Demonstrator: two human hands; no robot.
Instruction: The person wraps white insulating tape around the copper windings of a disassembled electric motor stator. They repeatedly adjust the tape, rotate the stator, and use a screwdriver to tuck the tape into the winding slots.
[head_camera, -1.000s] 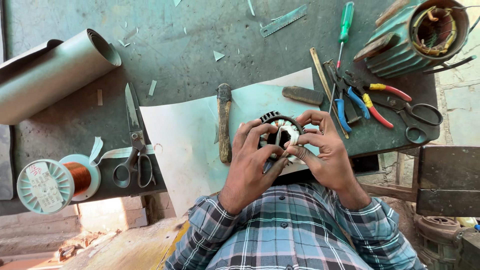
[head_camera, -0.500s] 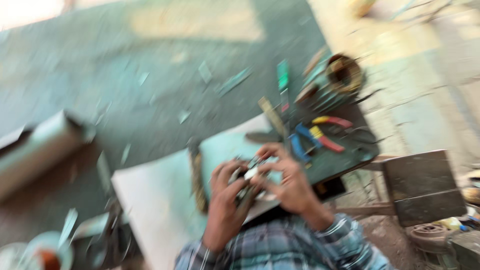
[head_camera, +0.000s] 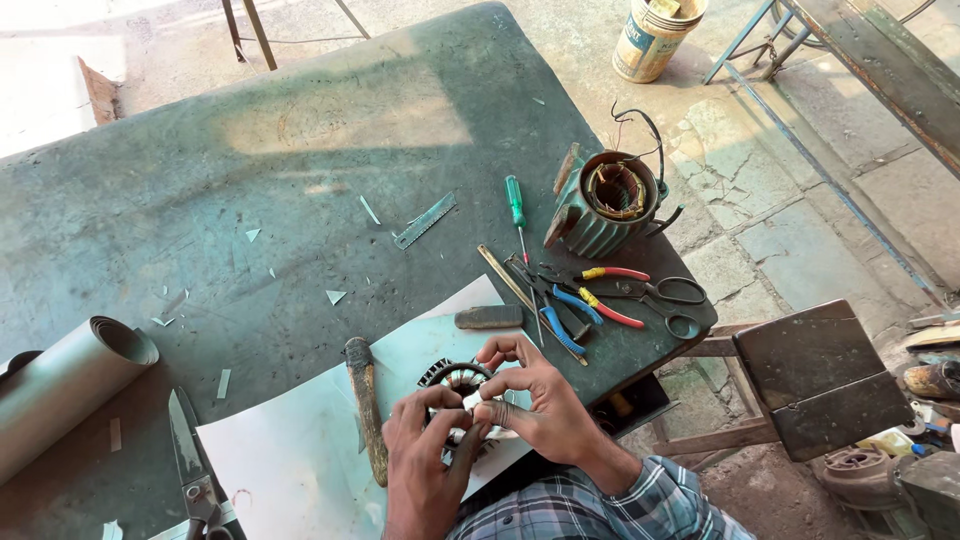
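Both my hands grip a small round slotted motor stator core (head_camera: 452, 379) over a white sheet of paper (head_camera: 290, 450) at the near edge of the dark green table (head_camera: 260, 200). My left hand (head_camera: 425, 455) holds its near side, fingers curled over it. My right hand (head_camera: 535, 400) pinches a small pale strip at its top rim. Most of the core is hidden by my fingers. A wooden-handled tool (head_camera: 366, 408) lies on the paper just left of my left hand.
A green wound motor stator (head_camera: 603, 203) stands at the table's right edge. Near it lie a green screwdriver (head_camera: 516, 205), pliers (head_camera: 590, 300), scissors (head_camera: 662, 296) and a steel ruler (head_camera: 425, 220). A grey paper roll (head_camera: 70, 385) and shears (head_camera: 190, 465) sit left. A bucket (head_camera: 655, 35) stands on the floor.
The view has swung and tilted up, showing more of the table and the floor beyond. My hands stay on the stator core over the paper.
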